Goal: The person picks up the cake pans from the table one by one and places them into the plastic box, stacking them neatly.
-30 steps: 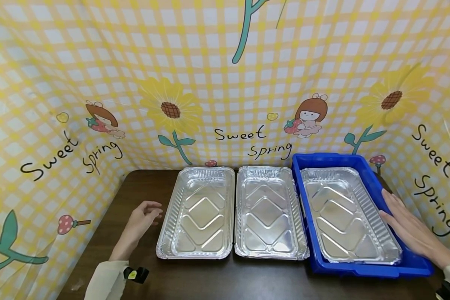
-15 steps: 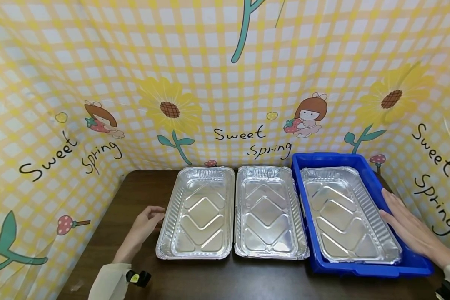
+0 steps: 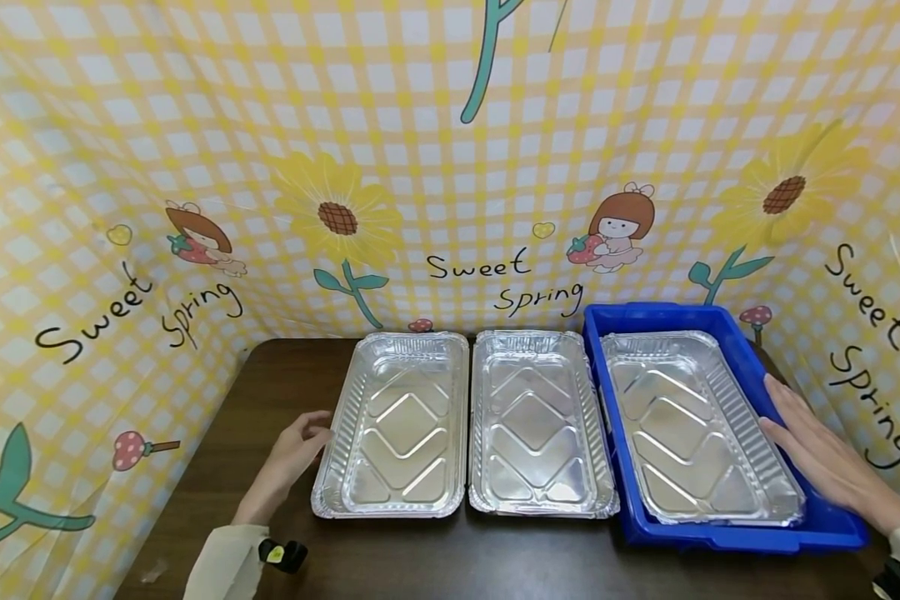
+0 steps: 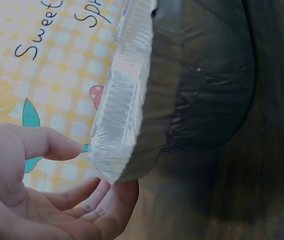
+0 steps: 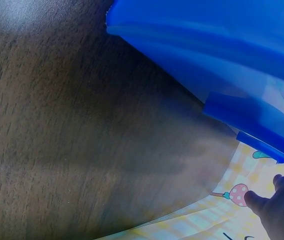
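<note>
My left hand [image 3: 288, 454] is at the left side of the leftmost foil tray [image 3: 401, 425]. In the left wrist view, the left hand's fingers [image 4: 124, 197] touch the tray's outer edge from below, while the thumb [image 4: 57, 145] stands just short of the rim. A second foil tray [image 3: 540, 425] lies beside it. The third foil tray [image 3: 682, 433] sits inside a blue plastic bin [image 3: 753, 540]. With fingers straight, my right hand [image 3: 821, 450] rests along the bin's right rim. Only part of that hand shows in the right wrist view.
The trays and bin stand on a dark brown wooden table [image 3: 525, 562]. A yellow checked cloth [image 3: 450, 167] with flowers and lettering hangs behind and at both sides. A small clear scrap [image 3: 153, 571] lies at the table's front left.
My left hand has moved right and slightly down, from beside the leftmost foil tray to touching its edge. The right hand keeps its place on the bin's rim.
</note>
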`<state>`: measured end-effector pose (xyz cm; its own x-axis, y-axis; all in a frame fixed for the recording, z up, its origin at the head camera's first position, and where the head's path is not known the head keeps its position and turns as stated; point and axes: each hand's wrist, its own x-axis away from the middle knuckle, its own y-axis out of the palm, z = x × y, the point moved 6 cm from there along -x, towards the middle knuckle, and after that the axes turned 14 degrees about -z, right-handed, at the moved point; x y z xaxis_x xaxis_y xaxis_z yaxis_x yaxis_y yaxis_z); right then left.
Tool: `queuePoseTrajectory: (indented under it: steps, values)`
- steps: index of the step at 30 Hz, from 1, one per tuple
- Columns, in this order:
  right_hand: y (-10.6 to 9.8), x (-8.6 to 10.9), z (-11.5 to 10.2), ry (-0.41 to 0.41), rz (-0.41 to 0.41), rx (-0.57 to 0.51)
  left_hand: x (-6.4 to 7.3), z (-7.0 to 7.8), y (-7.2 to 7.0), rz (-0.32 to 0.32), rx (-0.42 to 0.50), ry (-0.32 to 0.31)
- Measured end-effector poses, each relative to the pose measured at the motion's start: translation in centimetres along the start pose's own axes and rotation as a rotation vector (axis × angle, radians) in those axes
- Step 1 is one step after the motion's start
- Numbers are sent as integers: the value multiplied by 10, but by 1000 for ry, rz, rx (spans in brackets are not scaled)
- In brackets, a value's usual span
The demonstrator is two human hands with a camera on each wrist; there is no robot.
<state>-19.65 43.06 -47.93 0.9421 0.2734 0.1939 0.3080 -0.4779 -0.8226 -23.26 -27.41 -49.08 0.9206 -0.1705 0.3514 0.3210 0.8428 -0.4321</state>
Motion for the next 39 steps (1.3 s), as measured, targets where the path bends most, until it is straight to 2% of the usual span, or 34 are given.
queuePoseTrajectory:
  steps: [5,18,29,39]
  values:
    - [0,0,1,24,-4,12,-4,-2,0,-4,-11,4]
    - [-1,1,0,-24,0,-13,-8,-5,-3,-32,-20,12]
    - [0,2,-1,-41,2,-19,-10,-3,-5,-75,10,59]
    - [-1,2,-1,-39,-1,-17,-11,-4,-4,-71,2,43]
